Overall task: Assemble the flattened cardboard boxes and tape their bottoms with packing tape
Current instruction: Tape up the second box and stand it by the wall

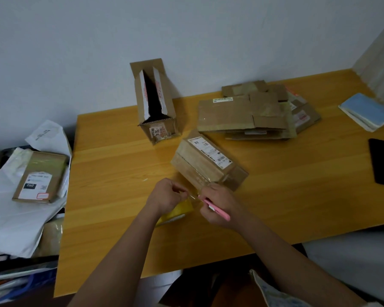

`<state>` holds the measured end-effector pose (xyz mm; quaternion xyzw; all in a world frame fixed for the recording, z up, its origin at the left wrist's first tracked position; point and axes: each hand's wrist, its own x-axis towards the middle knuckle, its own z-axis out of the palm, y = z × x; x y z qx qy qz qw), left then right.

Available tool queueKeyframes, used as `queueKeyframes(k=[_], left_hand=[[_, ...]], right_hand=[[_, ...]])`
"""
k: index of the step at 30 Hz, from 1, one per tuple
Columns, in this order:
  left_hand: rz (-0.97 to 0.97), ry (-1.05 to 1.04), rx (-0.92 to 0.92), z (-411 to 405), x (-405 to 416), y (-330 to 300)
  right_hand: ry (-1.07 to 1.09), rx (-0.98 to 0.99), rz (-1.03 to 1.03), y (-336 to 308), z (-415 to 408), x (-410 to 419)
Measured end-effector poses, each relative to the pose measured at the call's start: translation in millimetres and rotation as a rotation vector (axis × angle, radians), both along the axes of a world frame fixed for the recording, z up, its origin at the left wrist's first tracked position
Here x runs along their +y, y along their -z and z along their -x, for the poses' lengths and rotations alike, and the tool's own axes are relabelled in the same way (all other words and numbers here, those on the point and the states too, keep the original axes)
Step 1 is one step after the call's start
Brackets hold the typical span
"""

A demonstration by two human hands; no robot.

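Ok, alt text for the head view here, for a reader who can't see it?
Over a wooden table, a left hand pinches clear tape while the right hand grips a pink cutter, beside an assembled box. Behind stand an open upright box and a stack of flattened boxes.

hands stretching tape, box beside

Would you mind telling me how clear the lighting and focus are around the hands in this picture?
Head view: dim, even indoor light, no hard shadows; wide-angle bending curves the table edges; the clear tape between the left hand and right hand is nearly invisible; the box label is too soft to read.
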<state>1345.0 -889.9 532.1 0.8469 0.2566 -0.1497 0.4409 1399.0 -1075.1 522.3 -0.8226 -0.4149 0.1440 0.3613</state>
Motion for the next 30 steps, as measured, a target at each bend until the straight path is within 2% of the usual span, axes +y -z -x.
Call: queueKeyframes(k=[4, 7, 9, 11, 14, 19, 24, 27, 30], left_hand=[[0.031, 0.01, 0.018, 0.9, -1.1, -2.9], [0.067, -0.146, -0.026, 0.4, 9.4, -7.5], [0.089, -0.214, -0.06, 0.1, 23.3, -14.2], [0.102, -0.15, -0.056, 4.0, 30.7, -16.9], [0.147, -0.126, -0.076, 13.7, 25.8, -13.2], [0.253, -0.193, -0.117, 25.6, 21.4, -11.9], [0.334, -0.216, -0.127, 42.4, 26.9, -19.6], [0.363, -0.276, -0.114, 55.7, 33.1, -22.6], [0.489, -0.321, -0.127, 73.7, 45.3, -20.0]], right_hand=[[-0.059, 0.067, 0.039, -7.5, -4.2, 4.0], [-0.132, 0.097, 0.088, 6.6, -2.2, -12.2], [-0.069, 0.153, 0.104, 17.2, 1.7, -30.8], [0.01, 0.188, 0.056, 16.4, 0.9, -36.2], [0.077, 0.183, -0.112, -3.2, -3.1, -17.8], [0.15, 0.22, -0.182, -10.6, 3.4, 17.1], [0.298, 0.446, -0.185, 9.9, 30.3, 48.2], [0.321, 0.431, -0.176, 12.6, 32.5, 61.8], [0.313, 0.369, -0.148, 11.7, 28.5, 71.6]])
